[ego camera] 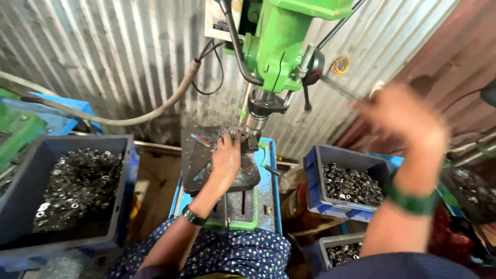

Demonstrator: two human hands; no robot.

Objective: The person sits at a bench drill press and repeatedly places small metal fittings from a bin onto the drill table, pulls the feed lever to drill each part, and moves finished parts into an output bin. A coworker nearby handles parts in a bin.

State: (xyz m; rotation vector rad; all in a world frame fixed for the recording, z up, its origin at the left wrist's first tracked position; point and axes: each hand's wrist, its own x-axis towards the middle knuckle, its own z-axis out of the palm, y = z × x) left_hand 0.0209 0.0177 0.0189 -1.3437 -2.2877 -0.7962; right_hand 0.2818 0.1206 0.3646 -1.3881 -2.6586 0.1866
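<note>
Left hand (226, 163) flat on dark drill-press table (199, 155), palm down, fingertips up against a small metal part (251, 140) right under the spindle (257, 121); part mostly hidden. Table is a dark square plate, metal chips on it. Right hand (400, 116) raised, blurred, at thin feed lever (336, 87) on the green drill head.

**A small metalworking shop**

This is a workshop with walls of grey corrugated metal sheet (119, 57). A green bench drill press (281, 46) stands over a dark steel work table (206, 150) strewn with swarf. Around it sit grey plastic crates (31, 170) heaped with small metal rings and nuts (77, 181), beside a blue-edged crate (351, 181).
</note>
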